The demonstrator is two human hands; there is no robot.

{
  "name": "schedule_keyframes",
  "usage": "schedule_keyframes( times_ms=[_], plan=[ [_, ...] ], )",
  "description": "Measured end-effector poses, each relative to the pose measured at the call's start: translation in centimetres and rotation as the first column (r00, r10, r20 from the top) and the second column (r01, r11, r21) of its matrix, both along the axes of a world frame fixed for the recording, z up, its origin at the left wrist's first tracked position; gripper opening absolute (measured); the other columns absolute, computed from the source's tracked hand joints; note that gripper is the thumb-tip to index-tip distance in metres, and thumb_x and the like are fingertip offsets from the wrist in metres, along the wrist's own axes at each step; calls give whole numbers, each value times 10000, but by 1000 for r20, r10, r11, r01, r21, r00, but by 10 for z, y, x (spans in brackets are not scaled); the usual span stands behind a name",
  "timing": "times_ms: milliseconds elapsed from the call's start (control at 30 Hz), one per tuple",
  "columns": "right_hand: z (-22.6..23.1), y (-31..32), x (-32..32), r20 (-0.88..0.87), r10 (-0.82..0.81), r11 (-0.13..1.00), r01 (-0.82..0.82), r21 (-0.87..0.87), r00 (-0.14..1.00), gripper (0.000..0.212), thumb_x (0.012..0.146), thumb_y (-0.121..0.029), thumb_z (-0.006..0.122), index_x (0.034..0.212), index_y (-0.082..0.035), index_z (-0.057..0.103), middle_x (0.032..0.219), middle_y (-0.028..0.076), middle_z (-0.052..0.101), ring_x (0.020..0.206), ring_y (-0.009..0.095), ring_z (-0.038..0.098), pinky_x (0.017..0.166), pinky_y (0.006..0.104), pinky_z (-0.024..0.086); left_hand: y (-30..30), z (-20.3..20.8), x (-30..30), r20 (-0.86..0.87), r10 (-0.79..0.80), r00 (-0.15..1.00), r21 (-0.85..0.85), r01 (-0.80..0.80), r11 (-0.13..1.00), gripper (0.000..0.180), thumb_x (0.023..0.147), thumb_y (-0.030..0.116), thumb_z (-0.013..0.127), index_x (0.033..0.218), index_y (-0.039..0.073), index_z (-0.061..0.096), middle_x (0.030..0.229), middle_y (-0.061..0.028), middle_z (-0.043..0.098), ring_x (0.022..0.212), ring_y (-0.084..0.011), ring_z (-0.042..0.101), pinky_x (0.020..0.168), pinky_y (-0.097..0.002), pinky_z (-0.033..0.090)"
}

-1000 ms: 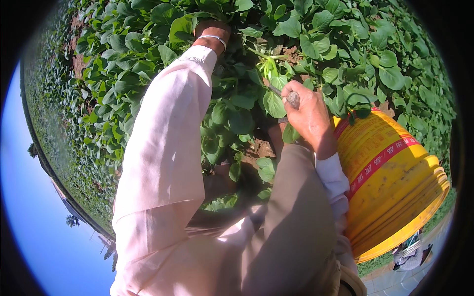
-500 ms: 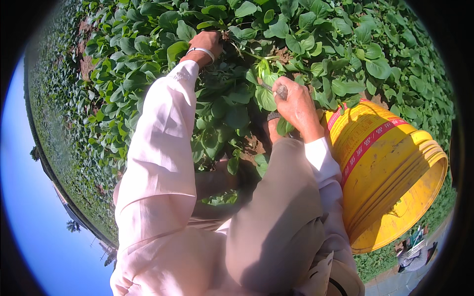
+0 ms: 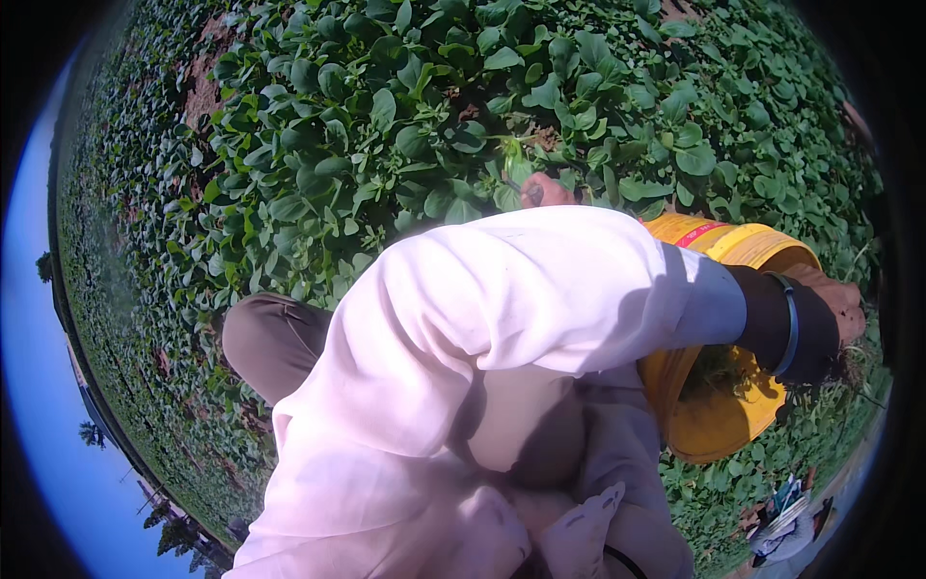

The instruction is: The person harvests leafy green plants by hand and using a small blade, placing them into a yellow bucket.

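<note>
My left arm, in a pale pink sleeve, reaches across my body to the right. My left hand (image 3: pixel 828 299), with a band on its wrist, is curled just beyond the mouth of the yellow bucket (image 3: pixel 690 429). Thin stems or roots show below its fingers, but what it grips is unclear. The bucket lies tilted on its side, with some greenery inside. Largely hidden behind my left sleeve, my right hand (image 3: pixel 546 189) is closed low among the leafy green plants (image 3: pixel 405 140). It holds a small hand tool with a narrow dark metal end, beside a light green stem.
Dense rows of leafy plants spread ahead and to both sides, with bare soil (image 3: pixel 201 87) in strips at the left. My bent knee (image 3: pixel 275 343) is at the left. Some items (image 3: pixel 786 521) lie by a paved edge at the lower right.
My left hand has left the plants and swung right over to the bucket's mouth. My right hand stays low by the plants, now mostly covered by my left sleeve.
</note>
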State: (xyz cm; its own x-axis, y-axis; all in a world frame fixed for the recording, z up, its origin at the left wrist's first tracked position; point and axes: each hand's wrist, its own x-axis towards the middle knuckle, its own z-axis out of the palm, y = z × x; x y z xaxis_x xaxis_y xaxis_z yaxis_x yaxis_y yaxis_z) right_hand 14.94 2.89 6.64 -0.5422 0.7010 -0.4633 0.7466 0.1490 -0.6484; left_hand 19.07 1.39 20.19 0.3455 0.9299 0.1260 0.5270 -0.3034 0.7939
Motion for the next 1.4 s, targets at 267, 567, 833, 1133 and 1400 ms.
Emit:
schedule_keyframes(
  times_ms=[267,567,833,1133,1400],
  plan=[
    [-45,-1,9,-204,18,943,51,329,979,153,796,-161,648,938,-105,635,757,117,654,713,268,644,683,333,502,71,69,-122,446,100,889,200,-208,957,192,804,132,573,942,22,650,815,-147,659,757,-307,653,685,-386,521],
    [61,1,-14,-319,-208,978,199,-63,925,75,824,-85,635,889,-54,616,661,84,603,597,188,584,595,318,464,-56,-100,-284,-898,-234,372,-346,-271,898,219,874,168,475,1003,70,623,900,-110,654,926,-262,631,991,-461,317],
    [69,0,-37,-344,-37,997,11,-79,938,86,820,-77,636,883,-41,591,628,21,494,567,108,452,541,280,389,-132,-98,-222,-924,-5,384,-65,-144,987,272,842,175,523,1039,0,586,854,-119,630,905,-276,612,959,-479,379],
    [67,-8,-27,-231,128,972,-168,-164,965,121,761,-48,615,879,-53,588,700,178,611,681,397,597,630,419,479,-77,-151,-318,-519,460,721,-367,-673,642,224,887,197,486,989,56,627,873,-207,661,851,-396,633,743,-449,502],
    [57,-7,-15,-231,68,962,-125,-242,971,118,775,-33,614,878,-45,556,627,156,533,565,310,528,574,366,445,-81,-199,-305,-603,261,754,-712,-656,249,446,889,400,484,1146,62,621,1091,-234,636,1029,-401,607,874,-425,478]
  ],
)
